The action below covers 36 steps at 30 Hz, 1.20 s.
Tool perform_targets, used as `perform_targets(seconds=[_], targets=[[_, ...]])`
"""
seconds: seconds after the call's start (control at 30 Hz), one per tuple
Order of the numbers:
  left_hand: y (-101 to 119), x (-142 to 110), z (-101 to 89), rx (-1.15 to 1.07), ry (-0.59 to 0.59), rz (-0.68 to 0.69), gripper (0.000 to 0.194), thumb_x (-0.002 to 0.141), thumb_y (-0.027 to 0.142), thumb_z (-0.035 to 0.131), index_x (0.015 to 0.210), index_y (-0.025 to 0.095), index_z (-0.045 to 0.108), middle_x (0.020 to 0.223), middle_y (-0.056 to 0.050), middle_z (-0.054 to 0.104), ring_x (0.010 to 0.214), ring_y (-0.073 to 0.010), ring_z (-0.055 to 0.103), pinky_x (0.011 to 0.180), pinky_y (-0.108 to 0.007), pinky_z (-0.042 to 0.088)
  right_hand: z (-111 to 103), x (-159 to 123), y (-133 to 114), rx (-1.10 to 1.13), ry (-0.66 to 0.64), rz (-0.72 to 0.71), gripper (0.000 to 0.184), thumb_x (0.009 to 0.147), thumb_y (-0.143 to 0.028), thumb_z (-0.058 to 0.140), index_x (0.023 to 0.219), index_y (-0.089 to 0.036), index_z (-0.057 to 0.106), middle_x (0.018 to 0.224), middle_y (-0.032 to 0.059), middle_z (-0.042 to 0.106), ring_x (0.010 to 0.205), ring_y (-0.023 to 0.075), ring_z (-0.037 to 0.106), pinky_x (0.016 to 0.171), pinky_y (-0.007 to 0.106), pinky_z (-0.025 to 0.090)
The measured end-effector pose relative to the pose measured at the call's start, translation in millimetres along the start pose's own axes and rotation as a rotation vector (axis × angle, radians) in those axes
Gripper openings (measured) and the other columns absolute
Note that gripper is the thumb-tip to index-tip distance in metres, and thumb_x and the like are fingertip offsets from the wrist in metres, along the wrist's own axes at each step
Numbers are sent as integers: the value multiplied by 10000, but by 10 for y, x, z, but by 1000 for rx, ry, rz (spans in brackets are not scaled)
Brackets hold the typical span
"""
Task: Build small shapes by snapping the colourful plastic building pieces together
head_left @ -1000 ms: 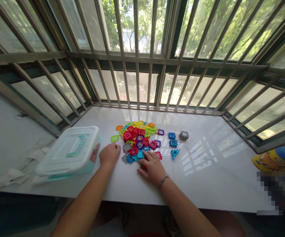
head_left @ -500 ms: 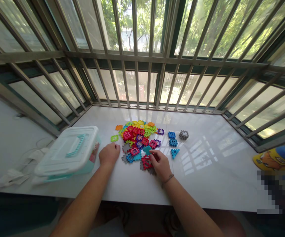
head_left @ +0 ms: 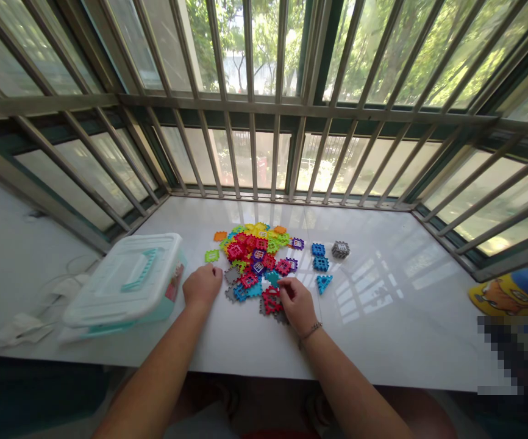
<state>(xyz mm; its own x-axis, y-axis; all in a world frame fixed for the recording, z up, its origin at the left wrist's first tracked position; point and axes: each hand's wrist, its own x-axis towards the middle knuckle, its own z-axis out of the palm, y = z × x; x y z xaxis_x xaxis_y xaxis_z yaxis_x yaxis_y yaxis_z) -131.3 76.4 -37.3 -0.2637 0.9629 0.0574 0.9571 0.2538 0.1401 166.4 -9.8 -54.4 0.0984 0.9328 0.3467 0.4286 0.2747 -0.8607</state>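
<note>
Two hands of mine sit at the near edge of a heap of plastic interlocking tiles (head_left: 250,259). My left hand (head_left: 202,286) rests on the white stone sill (head_left: 383,329) with its fingers curled loosely into a narrow shape. I see nothing held in it, and it lies just beside a gray tile (head_left: 231,276). My right hand (head_left: 297,305) curves over a red tile (head_left: 272,302), its fingers (head_left: 286,286) at that tile's edge, but I cannot tell whether they pinch it or only touch it.

These tiles should handle as light, stiff plastic, likely to skate on the glossy stone, so their notched edges look like the best place to take hold. They are roughly square, with no real long axis; most lie flat and overlapping, their corners pointing every way.

To the right of my right hand lie two blue square tiles (head_left: 319,256), a blue triangular piece (head_left: 323,283) and a gray cube (head_left: 340,249). To the left of my left hand sits a lidded plastic storage box (head_left: 124,280) with a teal handle (head_left: 140,269).
</note>
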Motion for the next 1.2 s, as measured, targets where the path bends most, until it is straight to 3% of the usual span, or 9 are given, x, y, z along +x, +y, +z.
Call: perform_targets(seconds=[0.17, 0.47, 0.6, 0.8, 0.97, 1.2], targets=[[-15, 15, 36, 14, 17, 2, 522, 1065, 420, 354, 1061, 189, 823, 1058, -170, 820, 943, -325, 764, 700, -349, 449, 23, -2, -37, -70, -7, -176, 276, 1026, -204, 580, 1218, -232, 777, 1204, 99, 796, 1149, 254, 757, 1054, 418, 615], [-17, 21, 43, 18, 14, 4, 526, 1063, 430, 351, 1078, 191, 820, 1075, -170, 820, 957, -331, 763, 711, -362, 460, 62, -45, -23, -148, -42, -272, 345, 1010, -138, 607, 1289, -241, 780, 1290, 118, 779, 1228, 265, 747, 1104, 450, 629], [-9, 9, 21, 12, 10, 11, 531, 1065, 429, 346, 1085, 189, 819, 1087, -176, 821, 969, -331, 764, 720, -362, 466, 7, -135, -112, -169, -109, -388, 397, 1010, -116, 615, 1356, -243, 763, 1347, 126, 767, 1255, 258, 746, 1107, 439, 642], [7, 4, -20, 17, -17, 6, 547, 1066, 425, 327, 1093, 188, 819, 1102, -181, 823, 976, -350, 770, 713, -381, 475, -403, -503, -241, -239, -109, -491, 415, 1034, -119, 649, 1423, -247, 716, 1389, 133, 752, 1267, 257, 750, 1103, 415, 659], [20, -3, -46, 17, -23, 8, 556, 1063, 425, 322, 1113, 181, 819, 1108, -187, 822, 993, -359, 772, 723, -395, 491, -864, -717, -70, -383, -78, -478, 348, 1047, -115, 653, 1339, -269, 764, 1298, 107, 795, 1149, 252, 800, 1023, 403, 703], [27, -3, -67, 22, -37, 4, 555, 1059, 430, 321, 1098, 182, 816, 1109, -190, 822, 1001, -371, 776, 700, -398, 480, -1494, -678, 195, -555, 33, -412, 301, 1068, -173, 655, 1333, -257, 773, 1299, 103, 797, 1185, 267, 793, 1074, 443, 686]])
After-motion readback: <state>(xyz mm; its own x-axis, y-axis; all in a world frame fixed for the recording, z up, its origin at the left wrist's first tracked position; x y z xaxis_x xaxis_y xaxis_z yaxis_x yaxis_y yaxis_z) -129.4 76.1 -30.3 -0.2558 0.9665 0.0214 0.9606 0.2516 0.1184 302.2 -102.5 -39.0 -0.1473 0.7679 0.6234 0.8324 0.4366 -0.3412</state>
